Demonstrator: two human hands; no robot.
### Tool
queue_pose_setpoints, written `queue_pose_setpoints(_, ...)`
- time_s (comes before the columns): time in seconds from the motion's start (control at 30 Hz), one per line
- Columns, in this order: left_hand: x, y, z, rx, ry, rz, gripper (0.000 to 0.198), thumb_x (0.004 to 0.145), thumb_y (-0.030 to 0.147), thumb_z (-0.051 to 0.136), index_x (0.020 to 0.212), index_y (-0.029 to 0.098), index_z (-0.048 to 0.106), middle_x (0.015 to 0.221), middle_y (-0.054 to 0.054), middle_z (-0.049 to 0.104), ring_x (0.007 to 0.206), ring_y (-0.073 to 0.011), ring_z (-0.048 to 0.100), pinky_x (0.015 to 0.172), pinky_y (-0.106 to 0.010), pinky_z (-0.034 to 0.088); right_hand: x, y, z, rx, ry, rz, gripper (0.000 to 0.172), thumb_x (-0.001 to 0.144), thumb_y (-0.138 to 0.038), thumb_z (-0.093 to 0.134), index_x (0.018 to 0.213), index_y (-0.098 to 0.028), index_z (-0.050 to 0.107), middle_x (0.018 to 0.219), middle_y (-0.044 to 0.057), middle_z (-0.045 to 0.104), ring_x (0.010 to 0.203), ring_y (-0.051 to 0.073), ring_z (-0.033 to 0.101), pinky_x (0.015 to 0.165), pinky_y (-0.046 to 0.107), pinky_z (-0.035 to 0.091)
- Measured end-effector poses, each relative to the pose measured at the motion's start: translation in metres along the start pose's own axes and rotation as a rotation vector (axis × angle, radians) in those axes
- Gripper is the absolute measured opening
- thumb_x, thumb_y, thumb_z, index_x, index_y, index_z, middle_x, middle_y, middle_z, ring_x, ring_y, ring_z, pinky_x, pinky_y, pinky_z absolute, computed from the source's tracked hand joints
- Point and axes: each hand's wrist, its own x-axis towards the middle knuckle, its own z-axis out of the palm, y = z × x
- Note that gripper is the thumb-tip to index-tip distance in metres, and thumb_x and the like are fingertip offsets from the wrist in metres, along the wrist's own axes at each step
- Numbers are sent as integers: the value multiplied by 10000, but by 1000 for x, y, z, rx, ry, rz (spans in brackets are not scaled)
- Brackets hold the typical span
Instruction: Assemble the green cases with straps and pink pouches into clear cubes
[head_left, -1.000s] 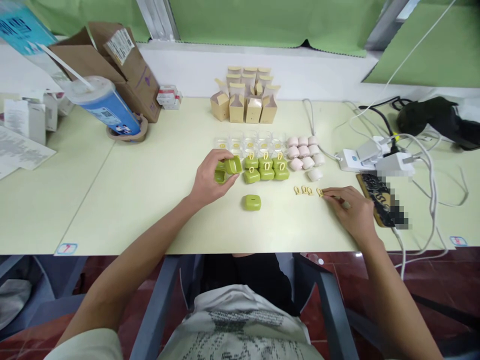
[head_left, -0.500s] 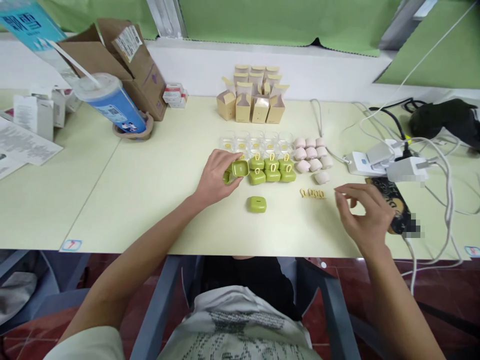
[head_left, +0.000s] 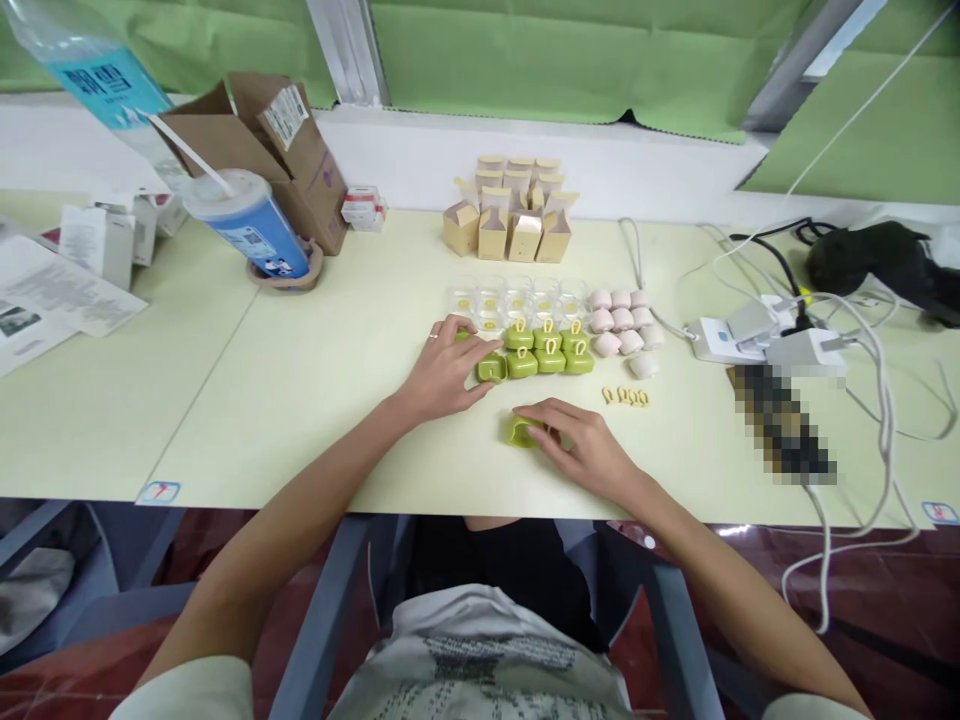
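Observation:
My left hand (head_left: 444, 372) has its thumb and fingertips around an open, hollow green case (head_left: 492, 369) at the left end of the green row. Part of another green piece shows behind those fingers. With its fingers closed, my right hand (head_left: 583, 440) grips a green cap (head_left: 520, 432) near the front of the table, its hollow side showing. Between the hands and the clear cups stand several green cases with cream loops on top (head_left: 550, 356). A few loose yellow loops (head_left: 626, 397) lie right of them.
Clear plastic cups (head_left: 517, 297) and pale pink rounded pieces (head_left: 621, 319) sit behind. Open small cartons (head_left: 524, 239) stand near the wall. At left are a blue drink cup (head_left: 262, 235) and a cardboard box (head_left: 304, 175); a power strip (head_left: 724, 340) with cables is right.
My right hand has moved left from beside the yellow loops and taken hold of the green cap on the table. My left hand has lowered the green case to the row's left end.

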Motion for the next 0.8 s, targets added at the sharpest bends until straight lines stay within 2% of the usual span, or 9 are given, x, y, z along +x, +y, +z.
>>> queue_pose_setpoints(0.07,0,-4,-1,-11,27,-5,522,960,379,820,1431,179,717,1185,-147,838,1282,-404,591,1008,-570,496,1,2,1,44,20,104,223,1137,-286,615,1251,-222,796,1171,93,823,844,184,793,721,320,676)
queue_pose_setpoints(0.17,2,-15,-5,-27,143,-87,346,1036,390,723,1325,204,766,1174,-120,835,1237,-356,607,1023,-553,511,1,6,5,-31,61,171,222,1119,-301,634,1096,-198,829,1100,96,807,699,158,735,637,312,632)
queue_pose_setpoints(0.27,3,-25,-9,-53,268,-156,212,1068,333,657,1180,227,801,1054,-97,824,1147,-320,625,992,-527,535,0,7,5,-147,109,135,214,1122,-297,638,1132,-194,826,1097,90,800,578,119,645,600,315,591)
queue_pose_setpoints(0.37,3,-25,-12,-82,323,-104,152,1078,323,677,1091,240,804,967,-73,822,1081,-301,623,944,-501,513,-3,2,-1,-163,94,8,212,1139,-298,638,1228,-202,805,1143,90,795,656,118,690,647,297,601)
queue_pose_setpoints(0.47,3,-12,-9,-72,212,22,160,1042,399,779,1025,245,818,973,-61,833,1126,-318,617,938,-493,463,-7,-4,-4,-193,-42,-114,199,1145,-311,650,1206,-206,808,1145,81,803,874,153,779,737,281,627)
queue_pose_setpoints(0.57,3,2,-3,-57,51,86,180,1036,387,788,961,227,819,1007,-79,838,1166,-344,607,924,-497,448,-10,-6,1,-318,-92,-183,210,1153,-251,613,1099,-198,809,1031,61,816,900,180,774,721,299,615)
queue_pose_setpoints(0.67,3,8,-3,-78,-10,126,158,1048,252,715,919,217,799,1015,-72,840,1177,-342,595,954,-518,462,-12,-7,8,-311,-54,-182,205,1158,-249,601,1136,-185,795,992,64,823,866,193,773,733,324,634)
queue_pose_setpoints(0.8,3,5,-15,-196,-56,184,153,961,143,705,892,243,797,1100,-38,849,1286,-349,557,1008,-530,496,-13,-11,11,-146,19,-109,220,1157,-285,619,1279,-170,761,1066,87,829,848,173,803,758,301,663)
